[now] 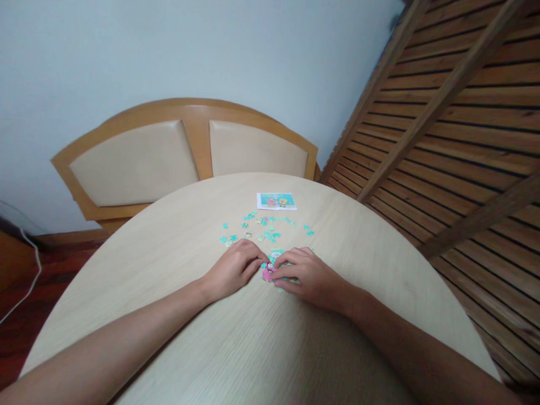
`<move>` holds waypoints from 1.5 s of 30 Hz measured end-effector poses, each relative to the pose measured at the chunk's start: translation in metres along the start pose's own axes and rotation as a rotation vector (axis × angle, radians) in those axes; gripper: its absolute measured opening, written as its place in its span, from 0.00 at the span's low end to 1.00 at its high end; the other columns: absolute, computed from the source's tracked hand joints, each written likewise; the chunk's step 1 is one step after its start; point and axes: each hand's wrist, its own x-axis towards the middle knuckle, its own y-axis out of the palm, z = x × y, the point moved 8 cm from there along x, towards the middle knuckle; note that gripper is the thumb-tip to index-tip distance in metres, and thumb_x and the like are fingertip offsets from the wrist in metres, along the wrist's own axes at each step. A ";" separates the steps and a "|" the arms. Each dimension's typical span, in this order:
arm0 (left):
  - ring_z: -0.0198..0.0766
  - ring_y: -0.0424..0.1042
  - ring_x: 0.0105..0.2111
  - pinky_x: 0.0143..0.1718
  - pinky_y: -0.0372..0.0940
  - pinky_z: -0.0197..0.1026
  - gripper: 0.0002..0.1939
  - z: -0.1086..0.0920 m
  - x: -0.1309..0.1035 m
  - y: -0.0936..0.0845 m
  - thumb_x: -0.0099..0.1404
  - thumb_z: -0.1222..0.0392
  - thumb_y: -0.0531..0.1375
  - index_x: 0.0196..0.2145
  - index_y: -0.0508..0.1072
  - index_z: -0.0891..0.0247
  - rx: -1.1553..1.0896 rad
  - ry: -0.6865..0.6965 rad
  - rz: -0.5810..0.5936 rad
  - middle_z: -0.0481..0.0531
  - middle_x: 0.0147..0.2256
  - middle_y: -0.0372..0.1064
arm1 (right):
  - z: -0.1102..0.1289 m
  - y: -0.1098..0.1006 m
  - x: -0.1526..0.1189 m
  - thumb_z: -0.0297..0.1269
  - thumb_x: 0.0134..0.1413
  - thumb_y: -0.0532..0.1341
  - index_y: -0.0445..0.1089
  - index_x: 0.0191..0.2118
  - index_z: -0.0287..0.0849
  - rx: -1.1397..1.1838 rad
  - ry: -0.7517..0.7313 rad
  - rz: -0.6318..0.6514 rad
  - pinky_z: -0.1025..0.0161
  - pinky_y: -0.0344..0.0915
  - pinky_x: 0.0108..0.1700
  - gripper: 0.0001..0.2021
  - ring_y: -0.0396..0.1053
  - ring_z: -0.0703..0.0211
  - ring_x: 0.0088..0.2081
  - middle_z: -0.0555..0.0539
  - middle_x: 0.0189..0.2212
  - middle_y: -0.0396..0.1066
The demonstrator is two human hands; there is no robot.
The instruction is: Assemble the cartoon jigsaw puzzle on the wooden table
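One pink puzzle section, on the tabletop between our hands; long axis indistinct. Left hand: fingers bent, at its far edge. Right hand: nearer, fingers curled over its right side. Whether either set grips it, we cannot tell.

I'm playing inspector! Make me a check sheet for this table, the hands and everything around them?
Surface: round pale wooden table.
Job's things: pink puzzle section between the hands; picture sheet beyond.
Clutter: loose puzzle pieces scattered past the hands.
Grippers: left hand and right hand, fingertips at the pink section; grip unclear.
Cables: white cable, left, off the table.
Surroundings: padded wooden backrest behind; slatted wood panel, right; pale wall.
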 end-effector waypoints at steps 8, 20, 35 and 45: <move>0.42 0.71 0.41 0.49 0.62 0.46 0.09 0.002 0.000 0.001 0.73 0.61 0.56 0.40 0.78 0.59 0.030 0.015 0.007 0.52 0.37 0.76 | 0.004 0.000 0.000 0.41 0.65 0.63 0.77 0.49 0.54 0.006 -0.004 0.020 0.56 0.59 0.51 0.10 0.71 0.55 0.48 0.48 0.46 0.76; 0.42 0.72 0.41 0.47 0.63 0.44 0.06 0.001 0.000 0.000 0.71 0.61 0.60 0.38 0.77 0.60 0.035 -0.011 0.009 0.52 0.36 0.76 | 0.005 0.002 0.000 0.39 0.66 0.61 0.75 0.53 0.55 -0.024 -0.004 0.042 0.56 0.60 0.50 0.12 0.69 0.54 0.49 0.46 0.46 0.74; 0.48 0.71 0.52 0.55 0.65 0.54 0.14 0.043 -0.002 -0.034 0.70 0.60 0.56 0.52 0.72 0.63 0.281 -0.124 -0.206 0.57 0.51 0.74 | 0.001 0.003 -0.001 0.40 0.66 0.61 0.75 0.51 0.47 0.017 0.001 0.040 0.55 0.61 0.52 0.12 0.68 0.52 0.50 0.45 0.47 0.74; 0.48 0.69 0.54 0.58 0.63 0.53 0.12 0.034 0.000 -0.018 0.72 0.58 0.57 0.49 0.76 0.60 0.415 -0.002 -0.049 0.54 0.50 0.76 | 0.001 0.001 -0.002 0.41 0.66 0.61 0.74 0.52 0.50 0.012 0.012 0.034 0.54 0.60 0.52 0.12 0.69 0.52 0.50 0.46 0.48 0.74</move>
